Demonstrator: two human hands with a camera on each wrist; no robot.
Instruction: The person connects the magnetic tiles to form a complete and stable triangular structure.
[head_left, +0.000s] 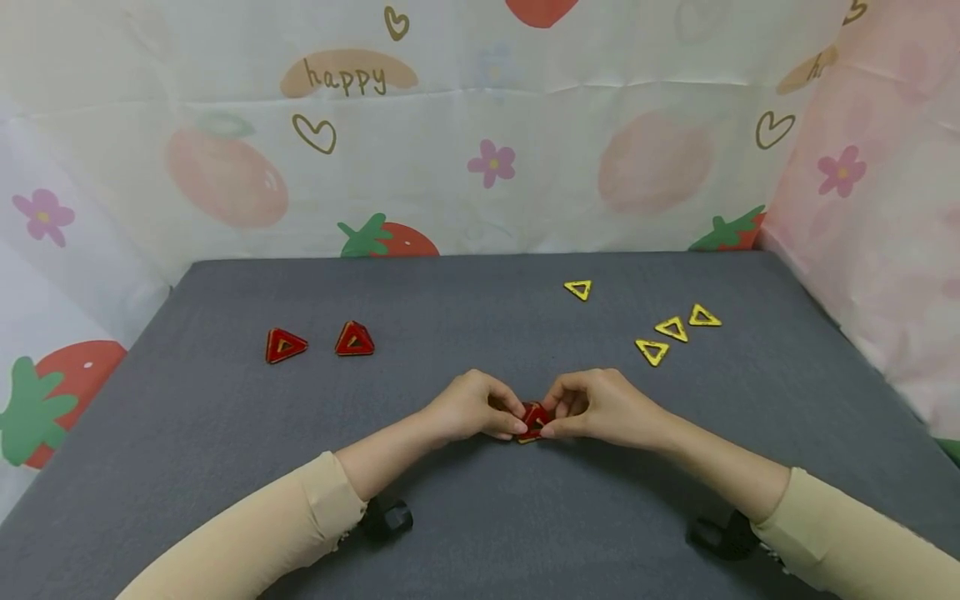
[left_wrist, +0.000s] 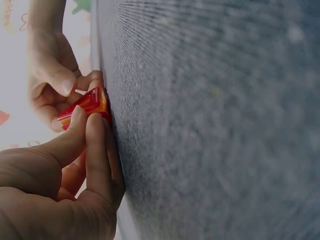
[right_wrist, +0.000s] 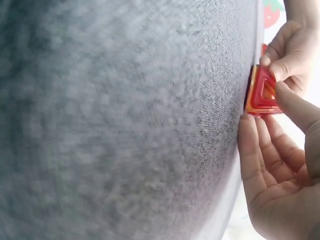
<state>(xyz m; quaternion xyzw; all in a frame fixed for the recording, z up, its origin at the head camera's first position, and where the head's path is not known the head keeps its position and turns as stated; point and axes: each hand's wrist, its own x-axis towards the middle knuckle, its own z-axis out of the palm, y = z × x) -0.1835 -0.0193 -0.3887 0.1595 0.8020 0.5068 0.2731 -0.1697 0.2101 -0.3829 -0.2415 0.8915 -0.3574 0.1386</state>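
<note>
Between both hands, low over the grey table, is a small red pyramid of triangular tiles with yellow-orange edges (head_left: 534, 419). My left hand (head_left: 476, 406) pinches its left side between thumb and fingers. On the other side, my right hand (head_left: 603, 408) grips it, the thumb lying against a red face. In the right wrist view the red pyramid (right_wrist: 263, 92) shows a hollow triangular face, and its lower edge meets the fingertips. The left wrist view shows the red pyramid (left_wrist: 90, 106) partly covered by the left thumb. Fingers hide much of its shape.
To the left on the grey table (head_left: 225, 433) sit two more red triangular pieces, one pointing right (head_left: 284, 345) and one raised like a pyramid (head_left: 355, 339). Several yellow open triangles lie to the right, including a far one (head_left: 579, 289) and a near one (head_left: 652, 352). Printed cloth hangs behind.
</note>
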